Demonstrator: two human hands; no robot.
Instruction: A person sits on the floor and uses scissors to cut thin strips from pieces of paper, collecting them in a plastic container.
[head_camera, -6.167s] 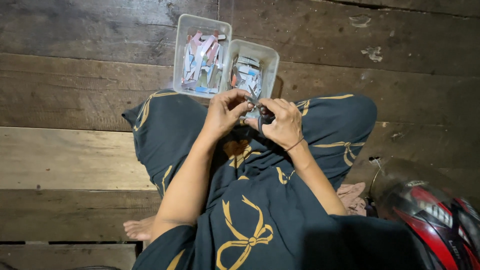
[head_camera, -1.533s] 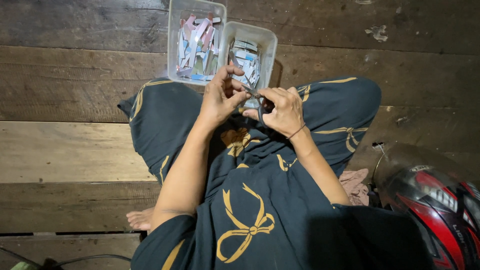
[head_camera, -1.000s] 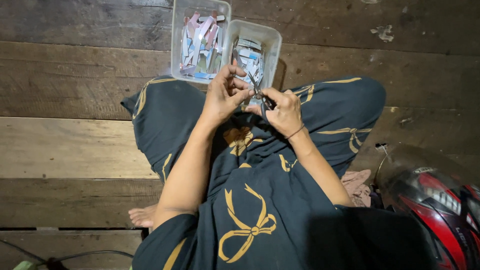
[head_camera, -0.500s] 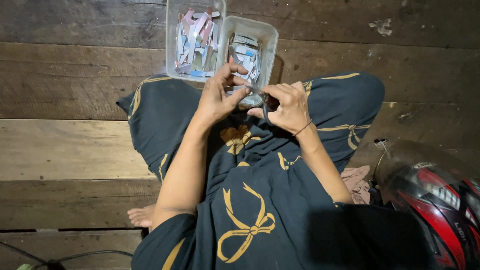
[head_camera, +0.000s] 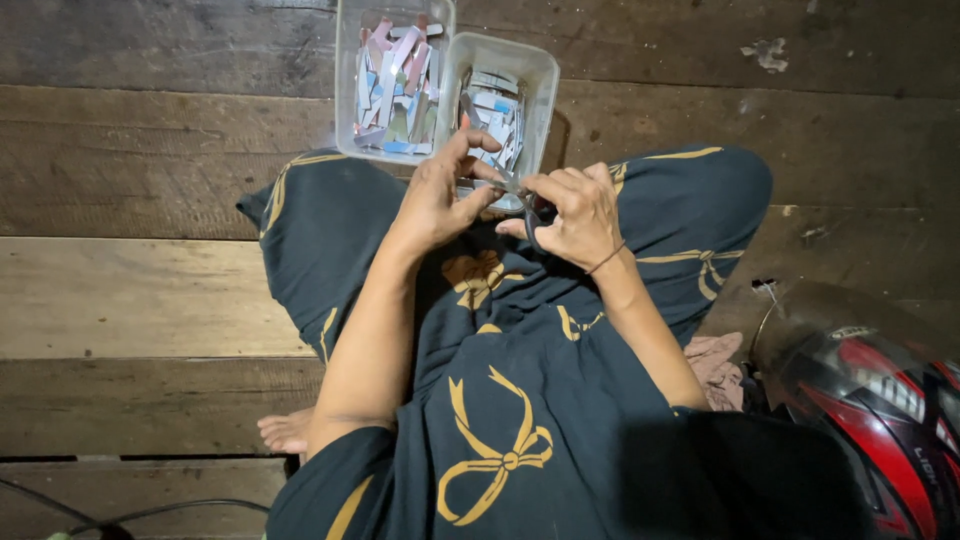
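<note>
Rough, matt wood floor (head_camera: 130, 300) lies under my soft printed cloth (head_camera: 520, 400), clear plastic tubs (head_camera: 545, 75) of paper strips (head_camera: 395, 85), glossy helmet (head_camera: 880, 400).

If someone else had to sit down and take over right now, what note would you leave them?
Left hand: fingers pinch a small paper piece over the lap.
Right hand: grips small scissors, meeting the left hand.
Two clear plastic tubs sit on the wooden floor ahead of the knees: left tub holds pink, white and blue paper strips, right tub holds smaller cut pieces.
Done: many pieces cut.
Left: strips still in the left tub.
</note>
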